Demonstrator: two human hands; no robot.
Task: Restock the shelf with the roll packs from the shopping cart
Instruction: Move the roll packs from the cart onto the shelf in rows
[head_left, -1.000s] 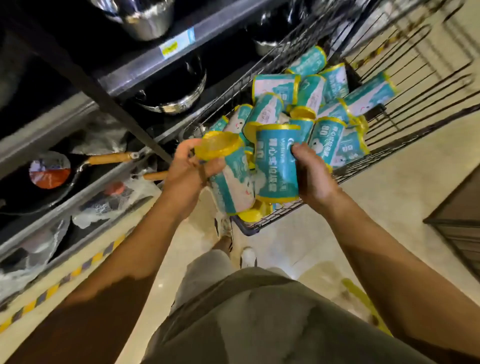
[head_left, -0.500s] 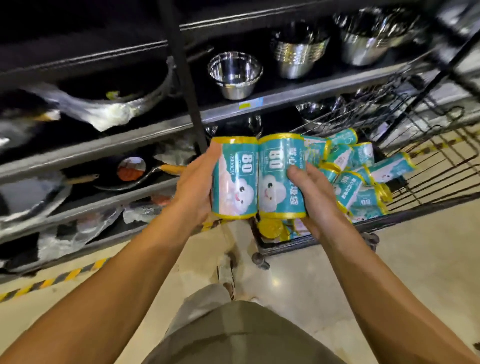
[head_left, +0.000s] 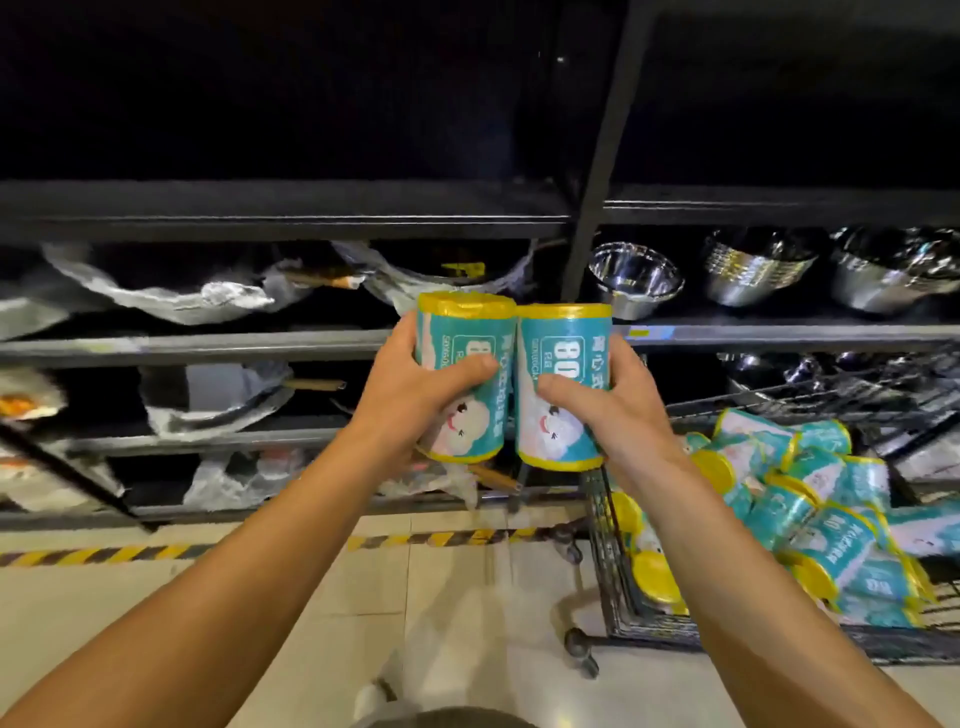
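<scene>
The person is holding two roll packs upright and side by side, just touching, at chest height in front of the shelf (head_left: 291, 343). The left hand (head_left: 415, 395) is gripping the left roll pack (head_left: 465, 332), its fingers wrapped round the far side and the thumb lying across the label. The right hand (head_left: 608, 405) is gripping the right roll pack (head_left: 563, 343) the same way, thumb pressing on the front. Both packs are teal with yellow ends.

Compared with a second ago, the packs are no longer over the shopping cart (head_left: 618, 613); they are being lifted clear and carried up toward the shelving, and the view is swinging from the cart to face the racks squarely. The cart is now sitting to the lower right, with many more roll packs (head_left: 831, 525) piled in it.

That suggests the pick-up is done and the placing step is starting. The shelf levels directly ahead are holding wrapped pans (head_left: 208, 400), and steel bowls (head_left: 634, 278) are standing to the right of the upright post. The dark level above looks unfilled, though it is too dim to tell, so where the packs are meant to go is not clear. With the cart this full, the task is probably at an early stage.
</scene>
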